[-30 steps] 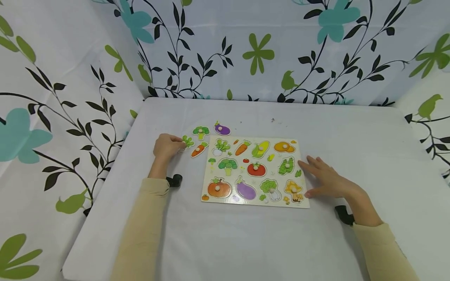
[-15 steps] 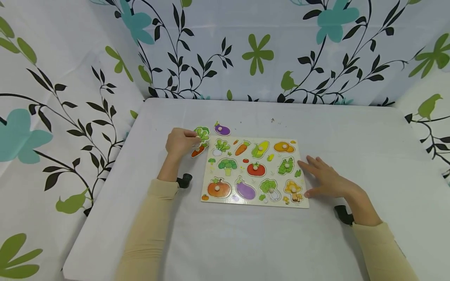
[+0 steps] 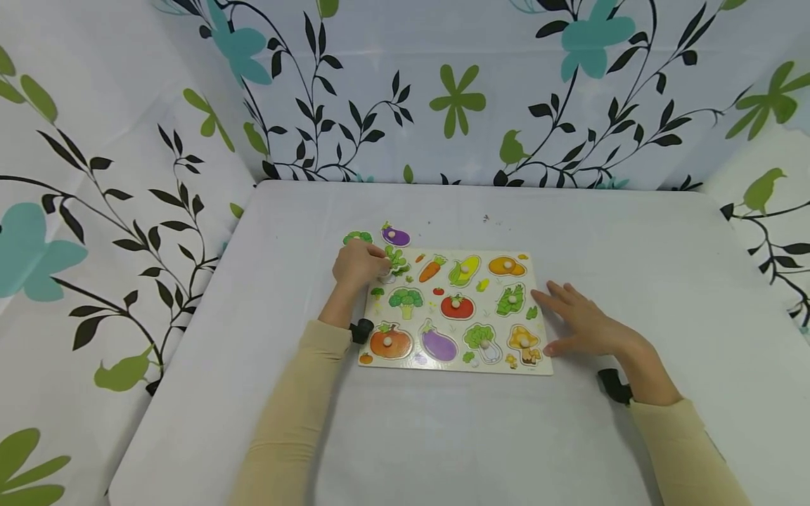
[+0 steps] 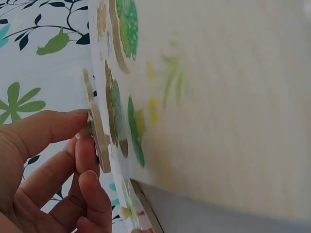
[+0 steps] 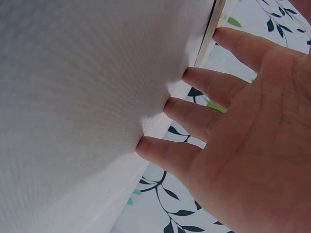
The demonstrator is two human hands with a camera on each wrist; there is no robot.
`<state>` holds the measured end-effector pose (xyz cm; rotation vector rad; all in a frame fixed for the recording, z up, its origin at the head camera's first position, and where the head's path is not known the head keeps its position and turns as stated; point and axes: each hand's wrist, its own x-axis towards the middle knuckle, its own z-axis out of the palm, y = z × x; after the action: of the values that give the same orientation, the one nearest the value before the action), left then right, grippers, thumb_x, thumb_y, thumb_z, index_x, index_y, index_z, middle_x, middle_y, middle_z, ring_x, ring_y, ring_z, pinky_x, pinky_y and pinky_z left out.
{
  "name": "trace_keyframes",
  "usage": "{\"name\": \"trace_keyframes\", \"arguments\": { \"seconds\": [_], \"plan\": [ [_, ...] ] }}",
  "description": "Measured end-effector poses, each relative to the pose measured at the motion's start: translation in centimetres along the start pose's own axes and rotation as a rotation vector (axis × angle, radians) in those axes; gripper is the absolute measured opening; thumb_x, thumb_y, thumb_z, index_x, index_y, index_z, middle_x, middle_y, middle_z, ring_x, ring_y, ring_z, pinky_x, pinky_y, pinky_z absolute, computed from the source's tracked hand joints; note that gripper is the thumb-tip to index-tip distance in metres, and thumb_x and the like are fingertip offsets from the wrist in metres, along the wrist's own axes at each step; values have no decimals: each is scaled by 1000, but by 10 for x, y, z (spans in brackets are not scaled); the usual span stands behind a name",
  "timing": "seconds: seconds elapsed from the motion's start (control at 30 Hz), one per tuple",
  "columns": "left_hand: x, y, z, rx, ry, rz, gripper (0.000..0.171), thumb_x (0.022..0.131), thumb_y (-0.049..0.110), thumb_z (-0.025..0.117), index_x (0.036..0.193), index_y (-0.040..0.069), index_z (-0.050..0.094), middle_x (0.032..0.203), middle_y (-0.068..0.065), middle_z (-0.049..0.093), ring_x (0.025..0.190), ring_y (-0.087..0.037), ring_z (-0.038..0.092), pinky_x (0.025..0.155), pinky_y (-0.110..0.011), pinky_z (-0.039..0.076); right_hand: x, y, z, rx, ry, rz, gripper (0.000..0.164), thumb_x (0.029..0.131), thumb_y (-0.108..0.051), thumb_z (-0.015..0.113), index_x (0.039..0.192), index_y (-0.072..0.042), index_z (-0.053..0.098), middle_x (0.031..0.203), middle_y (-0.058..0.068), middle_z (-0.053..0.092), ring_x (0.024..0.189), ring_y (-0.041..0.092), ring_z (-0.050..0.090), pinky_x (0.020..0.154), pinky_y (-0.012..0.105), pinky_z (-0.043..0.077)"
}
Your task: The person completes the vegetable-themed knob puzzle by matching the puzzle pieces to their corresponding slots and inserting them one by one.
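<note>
My left hand (image 3: 359, 266) pinches a leafy-green puzzle piece (image 4: 98, 126) between thumb and fingers, by the knob on its face. The piece is close over the upper left corner of the vegetable puzzle board (image 3: 486, 310), where the radish picture is. In the left wrist view it stands edge-on beside the board's surface. My right hand (image 3: 585, 323) lies spread at the board's right edge. In the right wrist view, several of its fingertips (image 5: 146, 144) rest on the white cloth, and one touches the board's side.
Above the board's upper left corner lie a loose eggplant piece (image 3: 397, 235) and a broccoli piece (image 3: 356, 236), partly covered by the left hand. The loose carrot piece is hidden behind that hand. Knobbed pieces such as the tomato (image 3: 457, 306) sit in the board.
My left hand has carried the leafy-green piece rightward from the table, over the loose carrot and broccoli, to the board's upper left corner. My right hand stays at the board's edge.
</note>
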<state>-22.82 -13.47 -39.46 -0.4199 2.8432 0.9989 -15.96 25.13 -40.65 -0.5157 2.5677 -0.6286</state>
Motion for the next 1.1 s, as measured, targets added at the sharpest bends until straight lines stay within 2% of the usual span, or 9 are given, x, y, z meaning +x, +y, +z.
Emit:
{"name": "trace_keyframes", "arguments": {
  "seconds": [0.13, 0.43, 1.1],
  "plan": [
    [1, 3, 5, 25, -2, -5, 20, 83, 24, 74, 98, 12, 78, 100, -6, 75, 90, -25, 69, 70, -38, 54, 0, -1, 0, 0, 1, 6, 101, 71, -36, 84, 153, -11, 31, 160, 27, 13, 146, 52, 3, 109, 76, 11],
    [1, 7, 10, 104, -17, -22, 11, 81, 23, 75, 84, 12, 77, 86, -7, 74, 69, -20, 63, 53, -31, 45, 1, 1, 1, 8, -1, -1, 100, 72, -34, 84, 153, -10, 30, 160, 28, 13, 146, 52, 2, 110, 75, 8],
    [-1, 10, 11, 103, -1, -40, 12, 79, 22, 76, 83, 11, 76, 86, -8, 73, 71, -22, 63, 56, -30, 43, 1, 0, -1, 7, 0, 1, 101, 72, -33, 84, 153, -9, 31, 160, 29, 13, 146, 53, 2, 110, 75, 8]
  ]
}}
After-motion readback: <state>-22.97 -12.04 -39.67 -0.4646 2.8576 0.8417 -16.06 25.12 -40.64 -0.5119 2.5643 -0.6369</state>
